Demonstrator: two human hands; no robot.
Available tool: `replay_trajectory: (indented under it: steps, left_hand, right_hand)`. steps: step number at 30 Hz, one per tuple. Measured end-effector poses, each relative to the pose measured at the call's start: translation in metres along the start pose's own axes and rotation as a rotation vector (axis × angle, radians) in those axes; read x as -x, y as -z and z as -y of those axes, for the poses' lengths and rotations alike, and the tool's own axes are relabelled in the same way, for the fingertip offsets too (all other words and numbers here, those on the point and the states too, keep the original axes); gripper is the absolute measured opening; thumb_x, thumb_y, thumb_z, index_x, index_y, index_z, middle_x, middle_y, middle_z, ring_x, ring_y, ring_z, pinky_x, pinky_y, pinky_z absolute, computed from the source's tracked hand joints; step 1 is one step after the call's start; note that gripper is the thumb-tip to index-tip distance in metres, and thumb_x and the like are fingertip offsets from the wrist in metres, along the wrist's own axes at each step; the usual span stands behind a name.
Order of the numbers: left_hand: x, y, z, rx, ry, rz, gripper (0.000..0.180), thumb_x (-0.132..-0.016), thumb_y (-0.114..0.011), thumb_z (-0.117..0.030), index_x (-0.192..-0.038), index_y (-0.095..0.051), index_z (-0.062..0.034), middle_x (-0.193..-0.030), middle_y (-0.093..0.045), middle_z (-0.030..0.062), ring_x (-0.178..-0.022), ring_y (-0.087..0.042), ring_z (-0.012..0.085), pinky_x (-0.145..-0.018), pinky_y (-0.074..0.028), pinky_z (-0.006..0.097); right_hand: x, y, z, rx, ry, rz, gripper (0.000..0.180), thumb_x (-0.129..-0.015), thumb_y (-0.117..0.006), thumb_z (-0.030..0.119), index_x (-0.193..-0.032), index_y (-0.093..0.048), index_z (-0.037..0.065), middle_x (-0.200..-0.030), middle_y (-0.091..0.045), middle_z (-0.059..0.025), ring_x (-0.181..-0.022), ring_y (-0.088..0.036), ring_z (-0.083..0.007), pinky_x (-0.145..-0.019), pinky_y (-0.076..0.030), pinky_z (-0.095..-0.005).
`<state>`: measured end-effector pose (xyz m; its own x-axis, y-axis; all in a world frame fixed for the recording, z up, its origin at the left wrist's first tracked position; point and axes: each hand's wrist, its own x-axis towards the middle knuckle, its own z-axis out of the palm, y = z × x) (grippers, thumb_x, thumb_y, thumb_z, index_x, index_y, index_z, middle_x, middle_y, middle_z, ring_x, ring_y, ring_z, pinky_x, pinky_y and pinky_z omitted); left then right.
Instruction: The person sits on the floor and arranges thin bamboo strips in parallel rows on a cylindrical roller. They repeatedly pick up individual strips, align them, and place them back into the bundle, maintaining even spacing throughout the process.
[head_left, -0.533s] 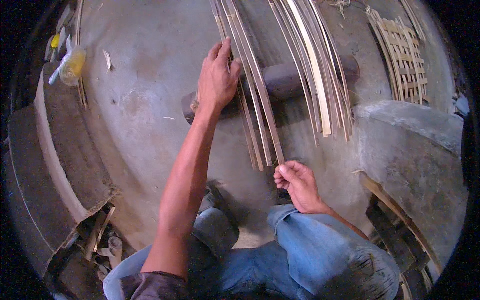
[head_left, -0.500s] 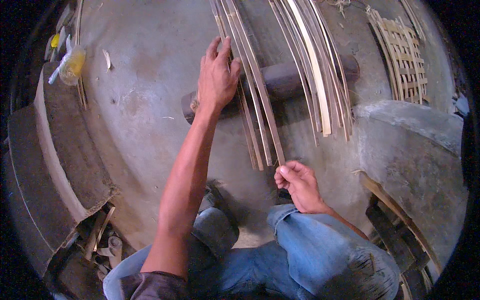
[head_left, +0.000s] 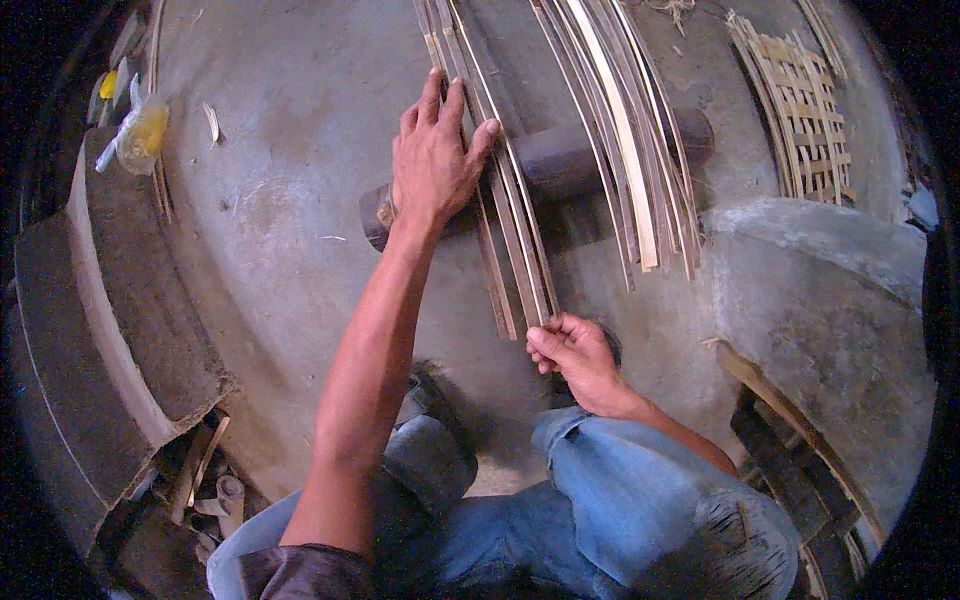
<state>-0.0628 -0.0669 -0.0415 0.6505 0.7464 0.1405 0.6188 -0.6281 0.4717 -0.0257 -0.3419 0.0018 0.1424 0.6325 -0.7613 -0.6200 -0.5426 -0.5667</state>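
Observation:
Several long, thin bamboo strips lie across a dark round log on the floor. My left hand rests over these strips above the log's left part, fingers stretched out and thumb spread to the right. At the near end of the strips, my right hand pinches the tip of a bamboo strip between thumb and fingers. Its other fingers are curled under. A second bundle of bamboo strips, one paler than the others, lies over the log's right part, apart from both hands.
A woven bamboo panel lies at the far right, beyond a low concrete block. Dark stepped ledges run along the left, with a plastic bag holding something yellow. A curved wooden piece stands near my right knee.
My right hand has shifted left with the strip end, bringing that strip close against its neighbours. The left thumb has spread farther right across the strips.

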Motion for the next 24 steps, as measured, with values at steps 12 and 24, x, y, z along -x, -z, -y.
replay_trajectory:
  steps: [12, 24]
  left_hand:
    - [0.0, 0.0, 0.004, 0.019, -0.01, -0.003, 0.052, -0.095, -0.056, -0.037, -0.141, -0.048, -0.0144, -0.154, -0.035, 0.0157, -0.128, -0.046, 0.0415, -0.101, -0.044, 0.051]
    - [0.001, 0.001, -0.001, -0.013, 0.005, 0.017, 0.057, -0.093, -0.057, -0.045, -0.141, -0.049, -0.016, -0.154, -0.034, 0.0162, -0.13, -0.045, 0.0405, -0.101, -0.043, 0.051]
  right_hand:
    - [0.016, 0.001, 0.008, -0.003, 0.251, -0.09, 0.012, -0.095, -0.059, 0.014, -0.096, -0.065, 0.004, -0.083, -0.064, -0.0052, -0.073, -0.058, -0.0102, -0.066, -0.048, -0.0265]
    - [0.003, -0.003, 0.005, -0.051, 0.044, -0.122, 0.016, -0.095, -0.064, 0.018, -0.1, -0.064, 0.003, -0.079, -0.061, -0.0006, -0.07, -0.055, -0.0069, -0.061, -0.046, -0.0221]
